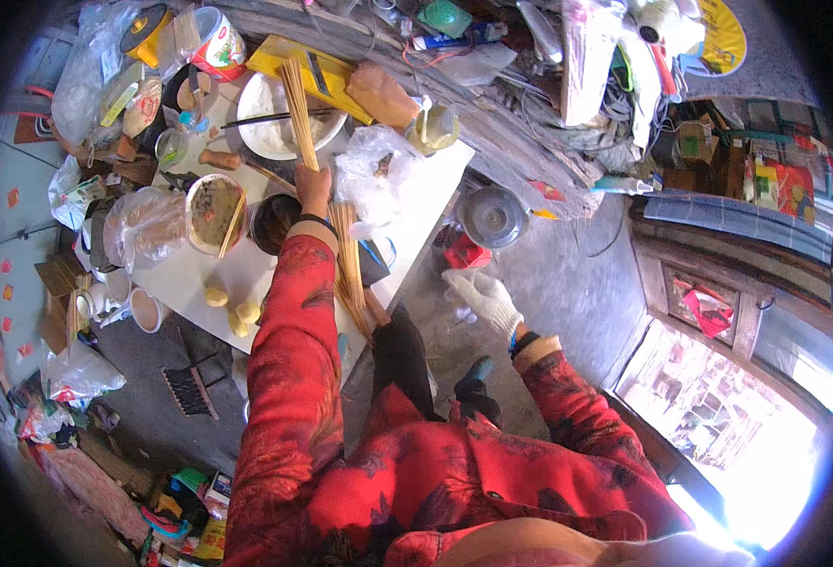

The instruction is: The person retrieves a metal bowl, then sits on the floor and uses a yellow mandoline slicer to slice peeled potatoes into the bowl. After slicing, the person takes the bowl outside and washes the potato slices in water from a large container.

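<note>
The bundle of thin sticks [296, 106] is located above the white table [433, 181], its upper length passing across the large white bowl [258, 140]. The left hand [312, 189] is closed around the lower part of the bundle. Dark chopsticks [260, 120] lie across the same bowl, and a yellow panel [341, 93] lies behind it.

A second bundle of sticks [345, 248] lies on the table, just right of the left forearm. A dark bowl [271, 223] sits on the opposite side of that forearm. Farther left, a food-filled bowl [210, 210] carries a pair of light chopsticks [233, 223]. Yellow round items [239, 321] are grouped near the table edge. A clear plastic bag [371, 180] and a jar [437, 132] occupy the right part of the table.

The right hand [481, 299] wears a white glove and is positioned apart from the table, fingers partly bent; whether it grips anything cannot be determined. Nearest to it is a red object [467, 253], beside a round grey basin [493, 217].
</note>
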A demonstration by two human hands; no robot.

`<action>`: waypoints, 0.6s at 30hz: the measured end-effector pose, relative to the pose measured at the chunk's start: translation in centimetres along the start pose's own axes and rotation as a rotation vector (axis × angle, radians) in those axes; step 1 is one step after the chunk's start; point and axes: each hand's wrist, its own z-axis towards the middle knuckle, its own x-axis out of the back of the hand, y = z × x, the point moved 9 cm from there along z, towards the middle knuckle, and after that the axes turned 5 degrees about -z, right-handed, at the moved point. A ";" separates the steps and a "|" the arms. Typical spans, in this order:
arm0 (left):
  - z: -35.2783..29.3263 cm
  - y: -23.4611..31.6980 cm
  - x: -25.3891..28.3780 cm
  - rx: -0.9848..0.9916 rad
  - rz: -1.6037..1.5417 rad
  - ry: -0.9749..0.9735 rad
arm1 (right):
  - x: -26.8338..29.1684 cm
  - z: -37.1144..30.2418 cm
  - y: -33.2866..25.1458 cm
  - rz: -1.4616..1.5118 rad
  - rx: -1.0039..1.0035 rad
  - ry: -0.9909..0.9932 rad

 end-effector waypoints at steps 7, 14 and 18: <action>-4.9 -2.1 -2.9 0.224 -0.845 -0.241 | -0.9 7.7 -6.0 -0.332 0.188 -0.041; -21.8 -6.1 -3.8 0.446 -1.084 -0.199 | -2.8 7.0 -1.9 -0.373 -0.091 -0.200; -24.5 -6.0 -6.3 0.470 -1.076 -0.237 | -2.1 5.2 0.4 -0.277 -0.132 -0.198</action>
